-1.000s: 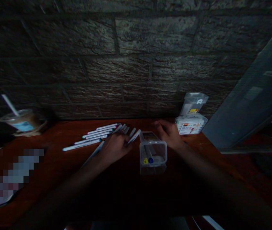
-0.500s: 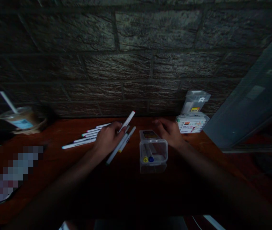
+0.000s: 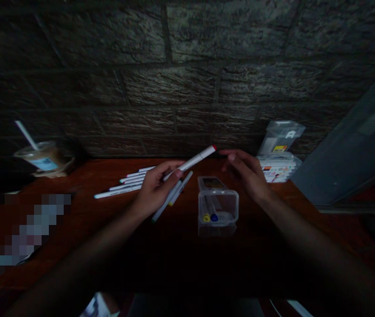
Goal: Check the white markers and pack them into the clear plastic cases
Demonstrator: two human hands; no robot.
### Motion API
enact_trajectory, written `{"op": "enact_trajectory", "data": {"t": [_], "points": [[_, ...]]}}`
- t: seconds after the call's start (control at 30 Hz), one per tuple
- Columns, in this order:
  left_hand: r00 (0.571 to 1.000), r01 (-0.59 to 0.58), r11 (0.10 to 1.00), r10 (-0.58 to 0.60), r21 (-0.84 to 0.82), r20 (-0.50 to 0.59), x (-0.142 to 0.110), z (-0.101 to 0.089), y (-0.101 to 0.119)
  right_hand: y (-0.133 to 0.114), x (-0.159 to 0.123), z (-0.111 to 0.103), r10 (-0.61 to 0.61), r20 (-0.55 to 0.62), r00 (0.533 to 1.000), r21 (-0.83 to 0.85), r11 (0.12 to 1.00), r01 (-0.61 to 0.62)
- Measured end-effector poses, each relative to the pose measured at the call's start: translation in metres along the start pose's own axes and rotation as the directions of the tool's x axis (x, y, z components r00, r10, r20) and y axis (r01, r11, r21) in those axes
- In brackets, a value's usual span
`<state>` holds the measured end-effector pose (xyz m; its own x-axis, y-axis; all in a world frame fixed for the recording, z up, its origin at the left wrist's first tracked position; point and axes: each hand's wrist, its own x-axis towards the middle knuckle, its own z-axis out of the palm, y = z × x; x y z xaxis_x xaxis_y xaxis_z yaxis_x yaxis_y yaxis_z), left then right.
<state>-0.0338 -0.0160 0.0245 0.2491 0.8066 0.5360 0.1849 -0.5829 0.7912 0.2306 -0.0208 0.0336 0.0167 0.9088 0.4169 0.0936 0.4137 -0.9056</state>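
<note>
The marker (image 3: 192, 163) is held above the middle of the tabletop (image 3: 83, 215), toward the back edge, tilted with its red end up toward the right hand (image 3: 248, 174). The left hand (image 3: 157, 185) pinches its lower part between thumb and fingers. The right hand is empty, thumb and fingers apart, just beside the red end and not touching it.

Two loose markers (image 3: 164, 207), one green-ended, one yellow-ended, lie slanting by the left hand. A group of markers (image 3: 124, 189) lies to its left, toward the back edge. Right of the middle sits a clear case (image 3: 218, 192) holding markers with yellow and blue ends. Near the back right corner are a printed case (image 3: 277, 172) and a tall case (image 3: 270, 143); a cup (image 3: 44, 162) with a straw (image 3: 25, 133) stands near the back left corner.
</note>
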Motion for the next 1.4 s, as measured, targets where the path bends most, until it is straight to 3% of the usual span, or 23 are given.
{"op": "enact_trajectory", "data": {"t": [0.13,0.3,0.53,0.63,0.77,0.97,1.27,1.4], "points": [[0.999,0.031,0.999,-0.032,-0.038,-0.023,-0.002,0.001,0.007,-0.019,-0.005,0.003,0.017,0.062,0.998,0.048,0.999,-0.020],[0.999,0.010,1.000,-0.010,0.002,-0.039,-0.003,0.005,0.009,-0.026,-0.008,0.008,0.004,0.071,0.997,0.053,0.999,-0.008],[0.993,-0.008,1.000,0.010,0.015,-0.119,-0.006,0.013,0.009,-0.019,-0.006,0.008,0.036,0.052,0.998,0.103,0.994,-0.042],[0.987,0.003,0.998,-0.012,-0.056,-0.162,-0.007,0.014,0.005,-0.014,-0.004,0.004,0.050,0.028,0.998,0.165,0.985,-0.053],[0.987,0.053,0.984,-0.077,-0.170,-0.139,-0.006,0.014,0.001,-0.006,0.000,-0.001,0.092,0.040,0.995,0.207,0.973,-0.098],[0.982,0.069,0.966,-0.109,-0.250,-0.153,-0.008,0.016,-0.005,0.000,0.000,-0.002,0.146,0.046,0.988,0.156,0.976,-0.152],[0.976,0.002,0.999,-0.009,-0.034,-0.215,-0.014,0.014,-0.010,0.005,0.001,0.000,0.163,0.077,0.984,0.133,0.976,-0.172],[0.973,-0.002,1.000,-0.002,-0.016,-0.231,-0.014,0.014,-0.012,0.004,0.000,0.002,0.163,0.089,0.983,0.150,0.973,-0.175]]}}
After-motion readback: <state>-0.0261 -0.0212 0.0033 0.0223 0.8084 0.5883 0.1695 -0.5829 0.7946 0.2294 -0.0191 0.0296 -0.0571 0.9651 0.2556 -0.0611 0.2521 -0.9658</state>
